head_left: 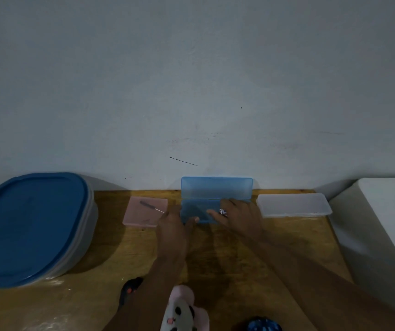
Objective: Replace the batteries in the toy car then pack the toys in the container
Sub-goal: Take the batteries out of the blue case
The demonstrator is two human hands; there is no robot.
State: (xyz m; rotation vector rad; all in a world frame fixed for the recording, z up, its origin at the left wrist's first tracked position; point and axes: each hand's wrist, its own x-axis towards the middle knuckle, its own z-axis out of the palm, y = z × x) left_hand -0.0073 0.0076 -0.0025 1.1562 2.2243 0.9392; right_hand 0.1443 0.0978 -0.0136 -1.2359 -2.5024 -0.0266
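Note:
A small blue plastic case [215, 189] stands open at the back of the wooden table [227, 259], its lid upright against the wall. My left hand [173, 225] holds the case's front left corner, thumb on the front edge. My right hand [239, 216], with a ring on one finger, lies over the right part of the case's tray with fingers spread; what is under them is hidden. A black and red toy [129, 290], a pink plush toy [182, 309] and a blue dotted toy [263, 324] lie at the near edge.
A pink flat case [144, 216] with a thin screwdriver [151, 206] on it lies left of the blue case. A clear shut case [292, 205] lies to the right. A large container with a blue lid [29, 225] fills the left; a white appliance [387, 223] stands at right.

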